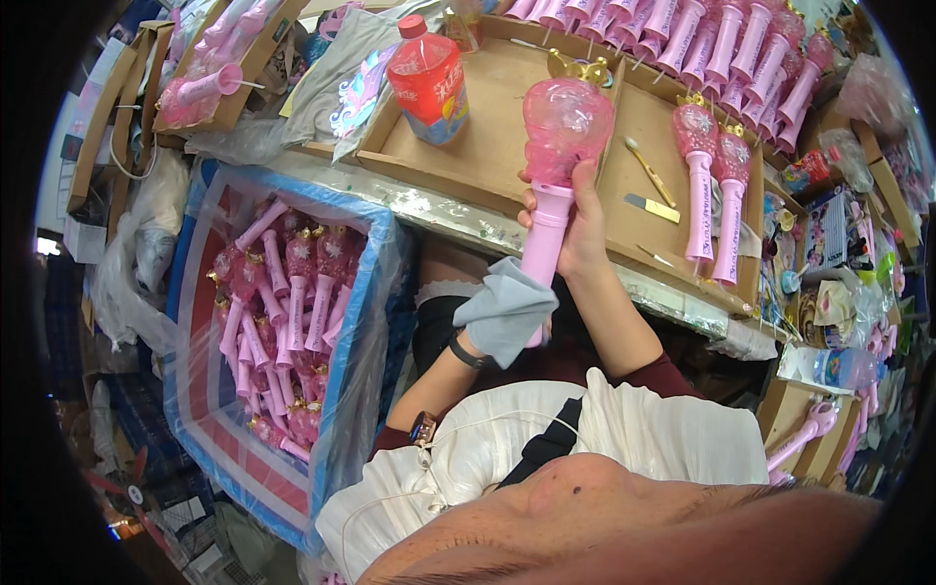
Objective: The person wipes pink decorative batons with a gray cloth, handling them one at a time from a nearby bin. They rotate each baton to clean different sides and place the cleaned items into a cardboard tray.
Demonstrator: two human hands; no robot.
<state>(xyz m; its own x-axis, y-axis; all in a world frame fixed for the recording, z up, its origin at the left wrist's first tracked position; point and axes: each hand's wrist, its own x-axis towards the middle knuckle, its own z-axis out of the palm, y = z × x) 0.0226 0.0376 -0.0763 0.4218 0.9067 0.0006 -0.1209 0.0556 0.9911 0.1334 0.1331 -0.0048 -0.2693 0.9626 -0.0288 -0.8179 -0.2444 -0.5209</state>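
Note:
In front of me a pink plastic toy wand [550, 227] with a clear pink head and a gold crown is tilted slightly. My right hand [585, 219] grips it where the handle meets the head. A grey cloth [508, 307] covers most of my left hand [479, 340], which presses the cloth around the lower handle; its fingers are mostly hidden. Two more wands [700, 197] [731, 208] lie side by side in the cardboard tray to the right. Near them are a toothbrush [649, 172] with a yellowish handle and a small yellow-handled blade [652, 208].
A blue-rimmed, plastic-lined bin [365, 201] at the left holds many wands. A red-capped bottle [430, 84] stands in the cardboard tray [497, 95]. Rows of wands [687, 44] fill the far right. Below them, a water bottle [848, 368] lies near an open box [833, 439].

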